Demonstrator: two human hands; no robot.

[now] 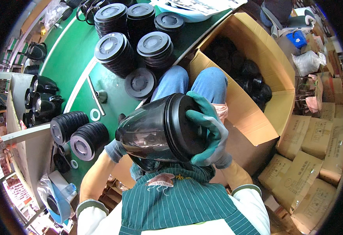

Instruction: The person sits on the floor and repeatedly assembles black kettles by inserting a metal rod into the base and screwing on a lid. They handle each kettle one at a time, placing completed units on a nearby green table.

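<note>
A glossy black, see-through plastic jug [146, 129] is held on its side in front of my chest. Its wide black lid [189, 127] points to the right. My right hand [212, 131], in a teal and grey work glove, spreads its fingers round the rim and face of the lid and grips it. My left hand [116, 150], gloved too, supports the jug's other end. Most of its fingers are hidden behind the jug; a dark fingertip shows above the edge.
Stacks of round black lids [112, 47] stand on the green table [77, 70], with more lid stacks [88, 141] lying at its left. An open cardboard box [249, 113] at right holds dark jugs. Closed cartons [300, 172] are piled beyond it. A metal bar [95, 94] lies on the table.
</note>
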